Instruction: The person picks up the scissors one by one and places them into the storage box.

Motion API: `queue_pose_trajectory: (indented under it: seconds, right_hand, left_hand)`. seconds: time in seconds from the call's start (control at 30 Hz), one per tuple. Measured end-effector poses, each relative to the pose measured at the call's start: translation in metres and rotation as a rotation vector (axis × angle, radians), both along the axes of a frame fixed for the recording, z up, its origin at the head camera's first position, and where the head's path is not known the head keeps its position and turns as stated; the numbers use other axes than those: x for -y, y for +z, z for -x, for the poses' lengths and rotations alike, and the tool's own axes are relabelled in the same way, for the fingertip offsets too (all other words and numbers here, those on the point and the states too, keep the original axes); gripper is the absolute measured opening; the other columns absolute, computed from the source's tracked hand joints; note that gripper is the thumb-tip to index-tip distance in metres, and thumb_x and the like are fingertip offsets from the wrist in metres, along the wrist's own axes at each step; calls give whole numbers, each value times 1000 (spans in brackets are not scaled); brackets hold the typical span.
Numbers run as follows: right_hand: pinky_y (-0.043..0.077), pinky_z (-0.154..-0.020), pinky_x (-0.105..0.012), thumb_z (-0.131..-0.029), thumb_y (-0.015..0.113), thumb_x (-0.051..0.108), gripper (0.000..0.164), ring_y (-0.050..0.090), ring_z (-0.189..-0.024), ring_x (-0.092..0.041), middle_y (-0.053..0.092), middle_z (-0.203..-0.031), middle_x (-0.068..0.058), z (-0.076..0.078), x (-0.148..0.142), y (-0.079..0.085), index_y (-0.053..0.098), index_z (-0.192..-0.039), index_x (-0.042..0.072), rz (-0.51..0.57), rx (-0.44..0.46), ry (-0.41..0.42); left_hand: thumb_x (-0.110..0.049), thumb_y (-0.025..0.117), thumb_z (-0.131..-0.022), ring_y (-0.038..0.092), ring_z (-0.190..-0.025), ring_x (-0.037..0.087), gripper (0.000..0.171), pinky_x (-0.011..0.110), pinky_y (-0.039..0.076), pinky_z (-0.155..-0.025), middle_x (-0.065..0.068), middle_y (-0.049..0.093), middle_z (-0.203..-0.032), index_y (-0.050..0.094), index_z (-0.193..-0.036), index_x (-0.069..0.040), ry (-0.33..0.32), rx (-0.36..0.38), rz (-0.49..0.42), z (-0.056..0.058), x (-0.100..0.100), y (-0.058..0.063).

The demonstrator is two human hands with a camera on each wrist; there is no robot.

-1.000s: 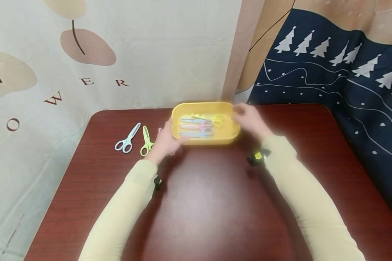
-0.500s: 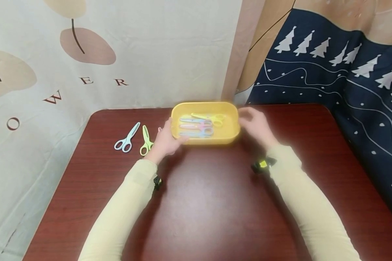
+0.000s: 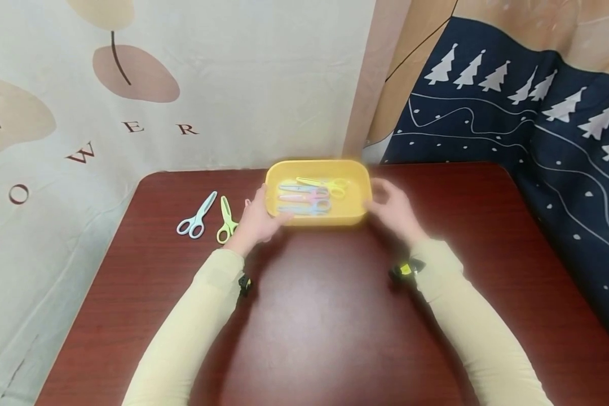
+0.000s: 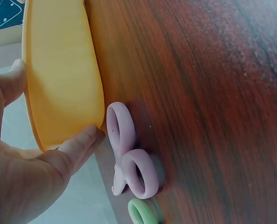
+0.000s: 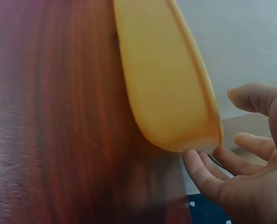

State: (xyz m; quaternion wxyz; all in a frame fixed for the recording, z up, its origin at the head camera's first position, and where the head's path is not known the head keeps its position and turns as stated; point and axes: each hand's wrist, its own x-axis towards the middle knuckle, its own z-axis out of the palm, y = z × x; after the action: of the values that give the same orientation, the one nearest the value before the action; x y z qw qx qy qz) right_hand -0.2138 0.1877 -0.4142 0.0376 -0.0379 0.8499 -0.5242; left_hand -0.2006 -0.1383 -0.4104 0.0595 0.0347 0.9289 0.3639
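My left hand (image 3: 257,219) grips the left end of a yellow plastic tray (image 3: 320,221), thumb at the rim and fingers against the outer wall. Beside the tray's right end is my right hand (image 3: 396,210); in the right wrist view its fingers (image 5: 201,172) are spread, with fingertips at the tray's end wall and the thumb off the rim. Inside the tray lie yellow-green scissors (image 3: 337,187), pink scissors (image 3: 304,197) and blue scissors (image 3: 304,210), with another blue pair between. Pink scissors (image 4: 140,175) on the table sit close to my left fingers, mostly hidden in the head view.
On the dark red wooden table (image 3: 304,316), blue scissors (image 3: 197,219) and green scissors (image 3: 226,223) lie left of my left hand. A pale printed cloth (image 3: 264,84) hangs behind the table, and a navy cloth with white trees (image 3: 487,113) hangs at the right.
My right hand has shifted from the tray's back right corner down along its right end, toward me. The left hand and the tray stay put.
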Motion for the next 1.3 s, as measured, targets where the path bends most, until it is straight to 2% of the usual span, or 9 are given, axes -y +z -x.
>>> queue_pose_trajectory:
  seconds: [0.23,0.6,0.87,1.0,1.3]
  right_hand:
    - [48,-112,-50,-89,81,25,78,59,-126,-29,51,-154,-7,-7,4,-8,43,-158,17,8,25,8]
    - [49,-111,-47,-86,85,27,86,60,-126,-25,51,-155,-3,-10,9,-16,40,-160,24,73,25,18]
    - [38,-120,-48,-86,85,33,91,48,-137,-20,47,-159,0,-10,13,-17,35,-162,28,1,2,14]
    - [39,-119,-47,-86,85,33,90,49,-136,-18,48,-157,2,-10,14,-16,35,-162,30,1,4,8]
    - [44,-116,-47,-87,84,29,92,53,-133,-20,49,-157,0,-11,17,-17,33,-163,32,26,14,14]
  left_hand:
    - [-34,73,-93,28,-153,41,101,56,5,-129,30,29,-163,11,-162,6,-13,-25,4,0,-1,0]
    - [-34,72,-94,26,-153,42,101,56,8,-129,29,27,-164,10,-162,5,-2,-7,-1,1,1,-1]
    - [-33,74,-92,33,-150,41,98,57,6,-129,28,37,-159,16,-162,3,-8,-35,-17,1,0,-2]
    - [-32,75,-92,37,-148,42,96,58,6,-128,27,42,-155,18,-161,2,-7,-45,-23,1,0,-1]
    - [-35,73,-93,31,-151,42,102,55,6,-129,32,31,-161,10,-162,7,-6,-7,-8,-1,1,1]
